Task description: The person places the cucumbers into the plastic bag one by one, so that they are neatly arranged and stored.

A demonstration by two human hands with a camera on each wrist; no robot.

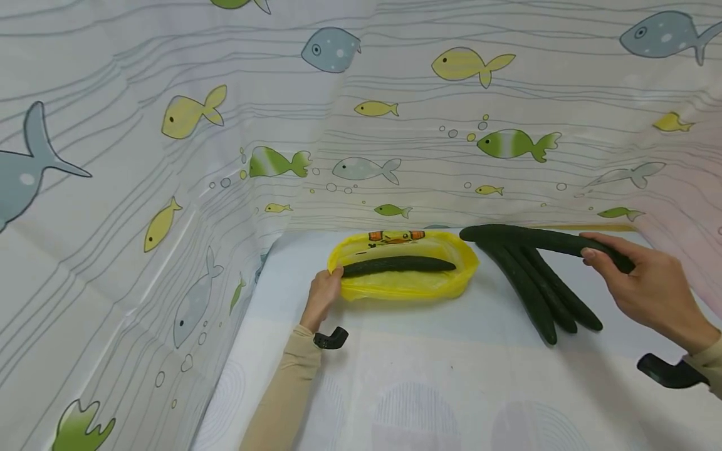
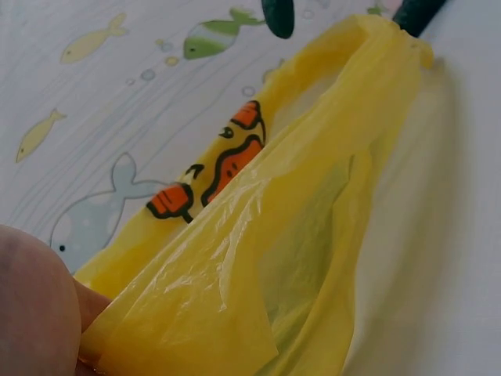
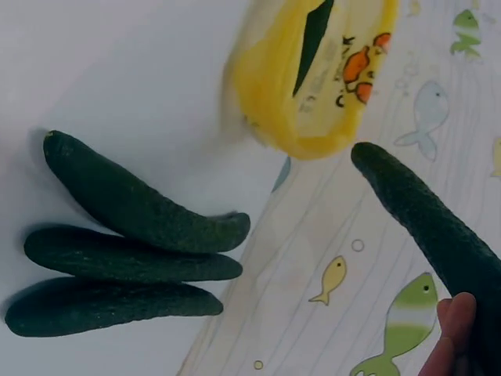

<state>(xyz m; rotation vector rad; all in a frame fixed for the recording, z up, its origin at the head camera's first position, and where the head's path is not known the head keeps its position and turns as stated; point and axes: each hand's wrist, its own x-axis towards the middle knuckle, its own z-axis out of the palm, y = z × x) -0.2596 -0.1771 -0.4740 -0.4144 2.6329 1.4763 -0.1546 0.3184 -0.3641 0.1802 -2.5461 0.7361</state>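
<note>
A yellow plastic bag (image 1: 406, 289) stands with its mouth spread wide on the white table, a cartoon face printed on its far side. One cucumber (image 1: 400, 264) lies inside it. My left hand (image 1: 324, 293) pinches the bag's left rim; in the left wrist view the thumb and the gathered plastic show. Raised above the table, a second cucumber (image 1: 541, 239) is gripped near its right end by my right hand (image 1: 648, 285). Its far tip points left, close to the bag's right edge. Under it, three cucumbers (image 3: 117, 305) lie side by side on the table.
A fish-patterned sheet (image 1: 350, 138) hangs behind the table and along the left side. The white tabletop (image 1: 406, 357) carries pale printed arches toward the front. Each wrist wears a black camera mount (image 1: 331, 339).
</note>
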